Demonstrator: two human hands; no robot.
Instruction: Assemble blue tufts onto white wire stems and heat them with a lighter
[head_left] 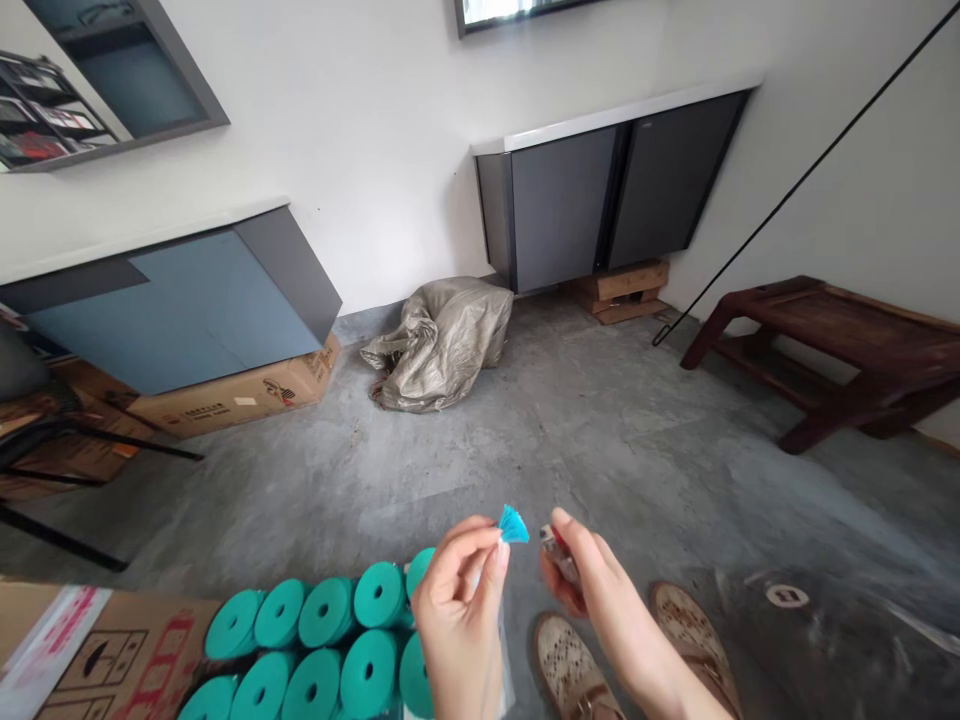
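The left hand (461, 585) pinches the narrow end of a blue tuft (514, 524) between thumb and fingers, its fanned end toward the right hand (592, 575), which wraps around what looks like a lighter (558, 552), thumb near its top. The two things are near each other but apart, and no flame shows. So small a pinch could let the tuft slip to the floor (600, 400); a flame, if struck, might reach the pinching hand.

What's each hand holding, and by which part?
Left hand: blue fanned piece, pinched at its narrow end. Right hand: apparently a lighter, gripped around its body, thumb near the top.
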